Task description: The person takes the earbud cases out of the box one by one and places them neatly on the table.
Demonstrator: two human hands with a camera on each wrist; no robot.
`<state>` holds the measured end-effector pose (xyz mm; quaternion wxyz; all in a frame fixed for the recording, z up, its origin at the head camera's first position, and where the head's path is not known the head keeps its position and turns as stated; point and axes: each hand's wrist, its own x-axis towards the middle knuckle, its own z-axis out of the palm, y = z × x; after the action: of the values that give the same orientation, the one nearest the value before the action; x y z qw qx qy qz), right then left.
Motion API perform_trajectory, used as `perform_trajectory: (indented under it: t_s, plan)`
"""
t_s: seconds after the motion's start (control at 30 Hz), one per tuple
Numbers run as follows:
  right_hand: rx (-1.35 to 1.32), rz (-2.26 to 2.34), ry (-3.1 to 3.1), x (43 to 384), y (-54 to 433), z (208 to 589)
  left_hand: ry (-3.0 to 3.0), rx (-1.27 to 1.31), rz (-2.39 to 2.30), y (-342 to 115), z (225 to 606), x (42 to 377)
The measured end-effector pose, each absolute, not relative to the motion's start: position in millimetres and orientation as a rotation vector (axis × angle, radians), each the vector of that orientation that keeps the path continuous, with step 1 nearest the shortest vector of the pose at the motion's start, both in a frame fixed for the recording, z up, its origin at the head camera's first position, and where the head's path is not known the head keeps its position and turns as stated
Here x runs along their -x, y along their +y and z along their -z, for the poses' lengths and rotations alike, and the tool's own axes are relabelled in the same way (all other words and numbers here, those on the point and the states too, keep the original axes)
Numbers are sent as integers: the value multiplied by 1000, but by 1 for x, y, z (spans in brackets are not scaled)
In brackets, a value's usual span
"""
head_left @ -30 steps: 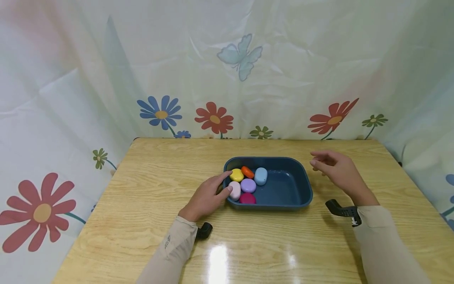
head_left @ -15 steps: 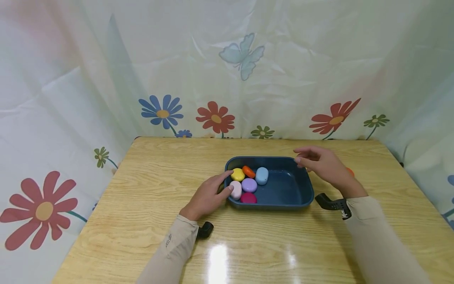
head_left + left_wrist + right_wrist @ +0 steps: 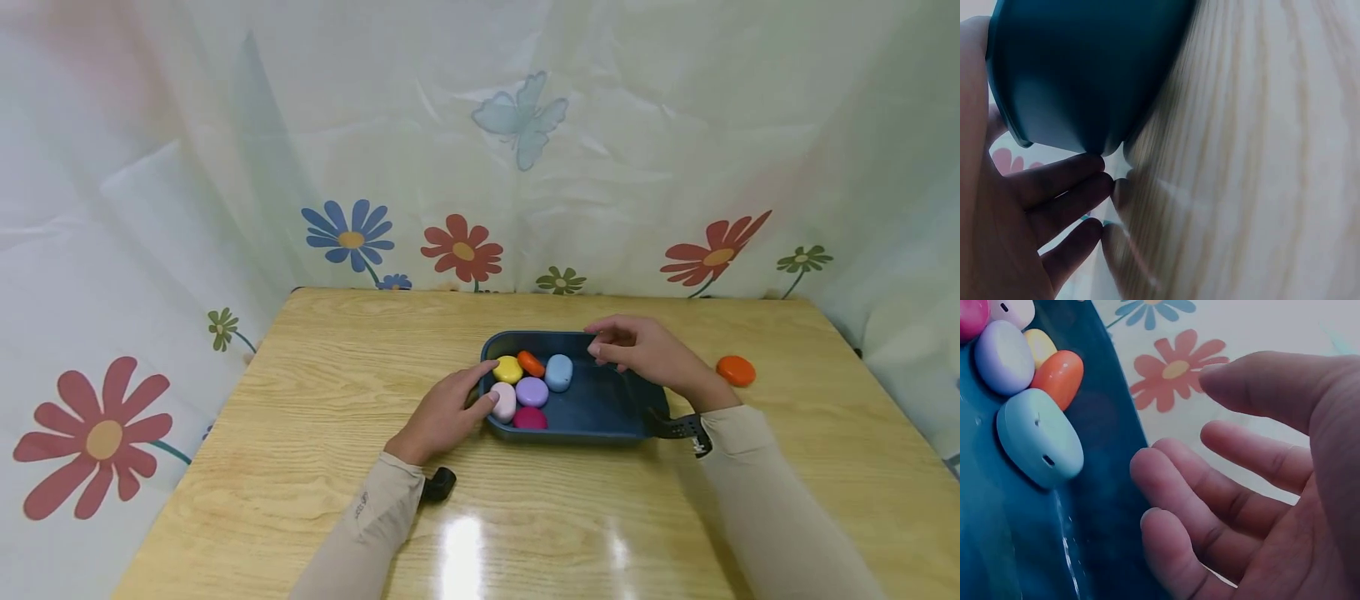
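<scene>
My left hand [image 3: 444, 412] holds the left end of a dark blue tray [image 3: 592, 435], thumb and forefinger over its rim. In the left wrist view, the other fingers [image 3: 1063, 203] lie against or near the outer wall, low by the tabletop. My right hand [image 3: 645, 354] hovers over the tray's back right part, fingers loosely bent around nothing. Grouped in the tray's left half are smooth rounded cases: light blue [image 3: 558, 373], orange [image 3: 531, 363], yellow [image 3: 507, 369], lavender [image 3: 532, 392], pale pink [image 3: 504, 402] and crimson [image 3: 530, 418]. Small slots show on the light blue case [image 3: 1041, 437].
A rounded orange-red piece [image 3: 736, 371] lies on the wooden table [image 3: 337, 350], right of the tray and behind my right wrist. A flowered curtain [image 3: 450, 150] hangs along the table's far edge and both sides.
My right hand has moved left, from beside the tray to above its right part, uncovering the orange-red piece on the table. The left hand keeps its place at the tray's left end.
</scene>
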<state>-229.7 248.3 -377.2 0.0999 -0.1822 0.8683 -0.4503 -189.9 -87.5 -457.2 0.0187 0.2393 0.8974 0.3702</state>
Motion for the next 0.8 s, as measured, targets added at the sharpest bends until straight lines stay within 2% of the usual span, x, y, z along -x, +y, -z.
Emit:
perform_trajectory:
  t_s: [0.8]
  plan:
    - [622, 1151, 2468, 253, 202, 389, 2788, -738, -1136, -87, 459, 191]
